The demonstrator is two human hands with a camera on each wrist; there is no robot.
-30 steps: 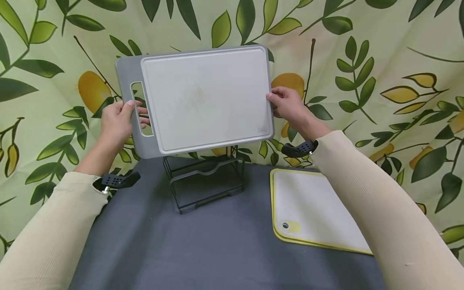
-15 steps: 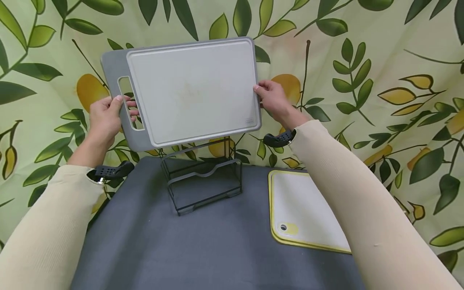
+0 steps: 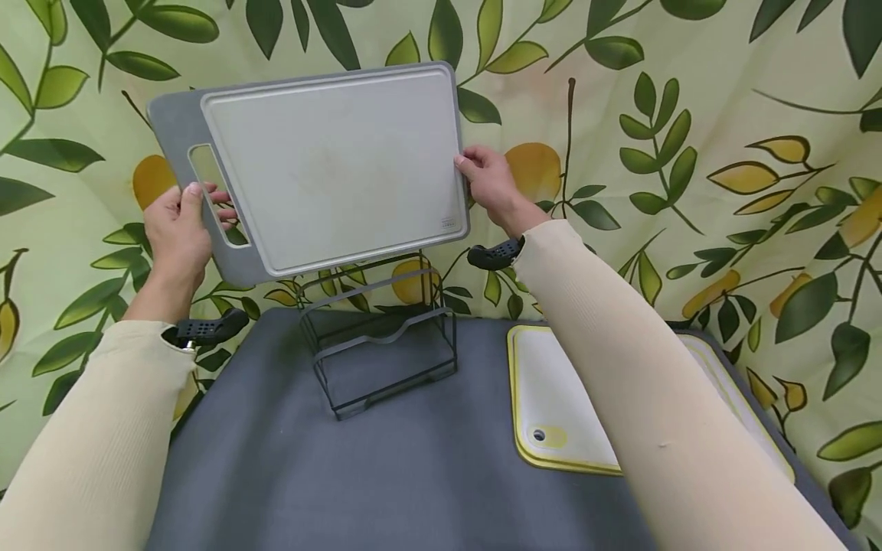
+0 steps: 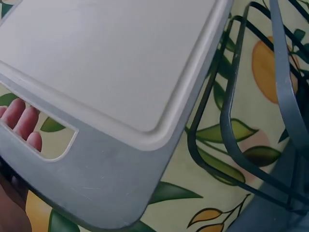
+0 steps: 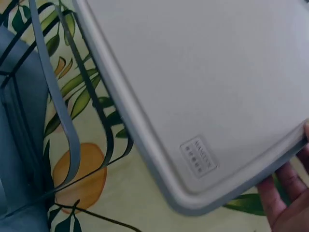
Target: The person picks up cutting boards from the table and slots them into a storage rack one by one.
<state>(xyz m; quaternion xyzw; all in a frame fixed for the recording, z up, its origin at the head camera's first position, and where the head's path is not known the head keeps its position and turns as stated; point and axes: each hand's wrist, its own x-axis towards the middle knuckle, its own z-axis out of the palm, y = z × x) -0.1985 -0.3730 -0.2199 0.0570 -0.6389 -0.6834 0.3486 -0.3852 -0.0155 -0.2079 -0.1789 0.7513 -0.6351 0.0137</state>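
A white cutting board (image 3: pixel 331 168) with a grey rim and a slotted grey handle end is held up in both hands, slightly tilted. My left hand (image 3: pixel 178 229) grips the handle end, its fingers passing through the slot and the thumb on the front. At the opposite short edge, my right hand (image 3: pixel 491 182) pinches the rim, thumb in front and fingers behind. Below the board stands a dark wire rack (image 3: pixel 382 337) on the table. In the right wrist view a small printed label (image 5: pixel 199 157) marks the board's corner near the right fingers (image 5: pixel 289 181).
Yellow-edged white cutting boards (image 3: pixel 565 383) lie stacked on the right of the grey table (image 3: pixel 386 474), partly behind the right sleeve (image 3: pixel 620 344). A leaf-patterned cloth (image 3: pixel 689 191) hangs close behind the table.
Both hands have carried the cutting board left and slightly up in the head view. More of the wire rack now shows beneath it. The grips look the same.
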